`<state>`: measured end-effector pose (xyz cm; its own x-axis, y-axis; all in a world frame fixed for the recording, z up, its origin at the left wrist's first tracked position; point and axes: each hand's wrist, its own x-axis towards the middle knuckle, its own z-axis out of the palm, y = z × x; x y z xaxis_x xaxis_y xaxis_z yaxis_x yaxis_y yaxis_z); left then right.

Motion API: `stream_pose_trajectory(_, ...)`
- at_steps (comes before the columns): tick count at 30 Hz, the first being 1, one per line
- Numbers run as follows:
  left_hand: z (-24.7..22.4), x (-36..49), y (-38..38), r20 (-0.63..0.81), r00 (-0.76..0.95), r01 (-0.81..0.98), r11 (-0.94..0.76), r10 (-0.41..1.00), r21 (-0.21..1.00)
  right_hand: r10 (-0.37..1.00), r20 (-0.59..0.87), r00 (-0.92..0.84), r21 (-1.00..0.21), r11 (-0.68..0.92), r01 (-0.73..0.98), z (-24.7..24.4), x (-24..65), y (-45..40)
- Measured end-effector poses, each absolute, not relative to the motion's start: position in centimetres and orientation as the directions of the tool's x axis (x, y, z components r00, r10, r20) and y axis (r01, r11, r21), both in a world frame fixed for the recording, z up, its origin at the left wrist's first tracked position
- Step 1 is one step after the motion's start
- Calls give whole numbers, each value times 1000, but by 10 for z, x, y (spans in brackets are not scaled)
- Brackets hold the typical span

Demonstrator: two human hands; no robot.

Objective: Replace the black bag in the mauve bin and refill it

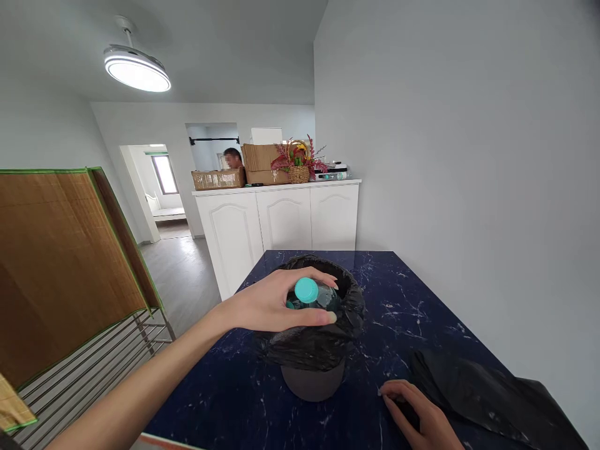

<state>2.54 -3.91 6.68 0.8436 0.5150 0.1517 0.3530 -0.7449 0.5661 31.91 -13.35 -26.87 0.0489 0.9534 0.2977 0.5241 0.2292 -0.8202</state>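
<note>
A clear plastic bottle (327, 298) with a teal cap (306, 290) is gripped by my left hand (267, 300), thumb on the near side and fingers on the far side. It sits in the mouth of a grey bin (314, 381), and its lower part is hidden. A black bag lines the bin (309, 347) and folds down over its rim. Low on the right, my right hand (419, 415) rests by the tabletop, fingers curled and thumb and index tips close together, nothing visible in them. Near it lies a flattened black plastic bag (492, 394).
The dark blue marbled table (403, 312) meets a grey wall on the right. Beyond stands a white cabinet (285, 219) with cardboard boxes (218, 180) and a flower basket (299, 174). A metal rack with a brown mat (70, 250) is left. A person (233, 159) is behind the boxes.
</note>
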Motion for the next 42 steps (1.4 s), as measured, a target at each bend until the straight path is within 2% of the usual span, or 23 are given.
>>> stream_pose_trajectory(2, 67, 18, -38, 184, 839, 328, -746, 512, 579, 954, 291, 65, -828, 217, 517, -268, 317, -133)
stream_pose_trajectory(5, 65, 5, -34, 322, 825, 164, -744, 463, 648, 964, 257, 76, -843, 185, 505, -266, 315, -134)
stream_pose_trajectory(7, 60, -3, -29, 430, 713, 157, -724, 554, 672, 975, 214, 66, -862, 157, 482, -261, 315, -134)
stream_pose_trajectory(9, 53, -10, -22, 460, 504, 320, -653, 731, 686, 988, 152, 27, -897, 127, 424, -250, 314, -133)
stream_pose_trajectory(11, 45, -15, -13, 391, 326, 526, -509, 861, 682, 997, 76, -23, -951, 80, 299, -228, 314, -129)
stream_pose_trajectory(14, 36, -22, -4, 168, 283, 700, -323, 944, 637, 995, -67, -76, -998, -68, -7, -180, 312, -118)
stream_pose_trajectory(17, 36, -27, -4, -51, 319, 706, -202, 946, 679, 962, -234, -143, -915, -267, -304, -130, 311, -104)
stream_pose_trajectory(19, 40, -30, -6, -93, 340, 670, -172, 936, 722, 936, -278, -214, -844, -345, -411, -104, 311, -95)
stream_pose_trajectory(23, 48, -30, -10, -29, 374, 618, -226, 927, 753, 930, -206, -305, -822, -333, -462, -70, 307, -85)
stream_pose_trajectory(29, 54, -21, -17, 107, 390, 457, -293, 915, 840, 961, -210, -181, -872, -268, -410, -37, 305, -82)
stream_pose_trajectory(36, 64, -3, -17, 252, 223, 210, -299, 942, 931, 967, 91, -238, -890, -28, -455, 7, 313, -66)
stream_pose_trajectory(42, 74, 13, -9, 385, 54, -12, -385, 921, 923, 952, 266, -152, -829, 146, -539, 44, 318, -37)
